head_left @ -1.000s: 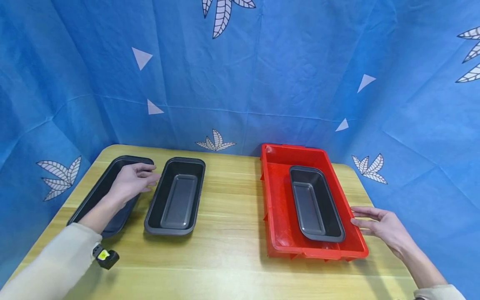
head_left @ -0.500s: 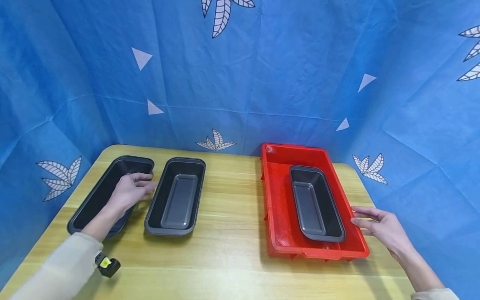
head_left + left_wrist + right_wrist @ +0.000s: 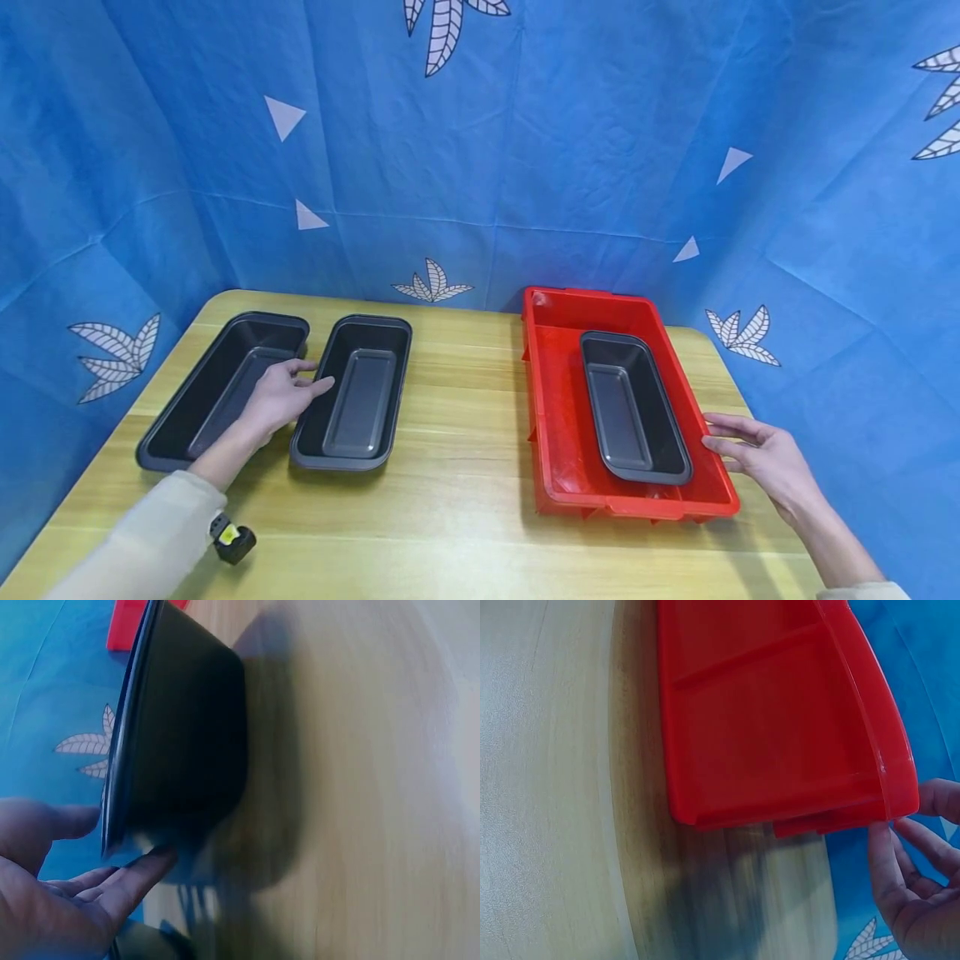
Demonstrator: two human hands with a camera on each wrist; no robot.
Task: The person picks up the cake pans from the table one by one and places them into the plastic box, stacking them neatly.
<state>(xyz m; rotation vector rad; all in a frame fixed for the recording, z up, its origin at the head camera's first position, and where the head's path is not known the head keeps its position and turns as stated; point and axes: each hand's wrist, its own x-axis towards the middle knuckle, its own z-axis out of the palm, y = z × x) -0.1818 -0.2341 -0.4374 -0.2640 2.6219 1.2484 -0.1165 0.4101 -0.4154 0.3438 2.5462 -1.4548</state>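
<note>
My left hand (image 3: 281, 400) reaches over the right side of the leftmost dark loaf pan (image 3: 217, 400) to the left rim of the middle loaf pan (image 3: 362, 404). Its thumb extends over that rim, and the fingers (image 3: 139, 881) lie outside near the pan's wall, loosely spread. Both pans stand upright on the table with bare insides. On the other side my right hand (image 3: 772, 458) holds the right rim of a red plastic tray (image 3: 558, 417), thumb and fingers (image 3: 885, 866) around the edge. A third, smaller loaf pan (image 3: 633, 408) sits inside the tray.
A light wooden table (image 3: 465, 467) carries everything, with a wide strip of wood between the middle pan and the tray. A blue patterned cloth (image 3: 480, 150) hangs behind the table and along both sides. A small black wrist device (image 3: 232, 537) is on the left sleeve.
My left hand has moved right and slightly down, from above the leftmost pan to the middle pan's rim. The pans, tray and right hand have stayed in place.
</note>
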